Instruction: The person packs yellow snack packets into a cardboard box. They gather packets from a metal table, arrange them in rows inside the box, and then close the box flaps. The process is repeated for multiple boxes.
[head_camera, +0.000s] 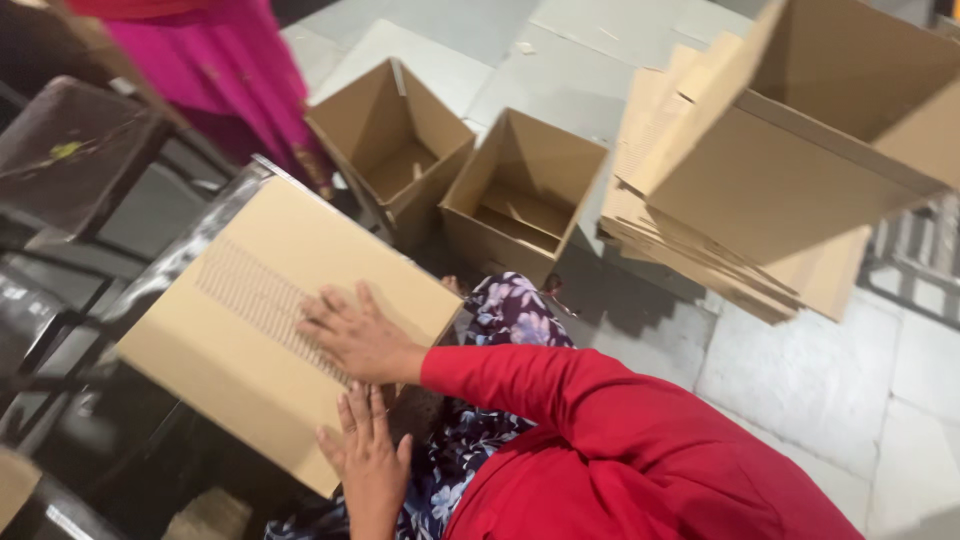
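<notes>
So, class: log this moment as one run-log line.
left hand: flat on cardboard sheet | right hand: flat on cardboard sheet | open boxes behind

I am watching through one head-worn camera, tilting steeply down and forward, sitting close over the flat brown cardboard box (270, 320) and taking in the grey tiled floor (800, 370) beyond.

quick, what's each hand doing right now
Left hand: open, flat on the near edge of the flattened cardboard box, holding nothing.
Right hand: open, fingers spread, pressing flat on the same box.
</notes>
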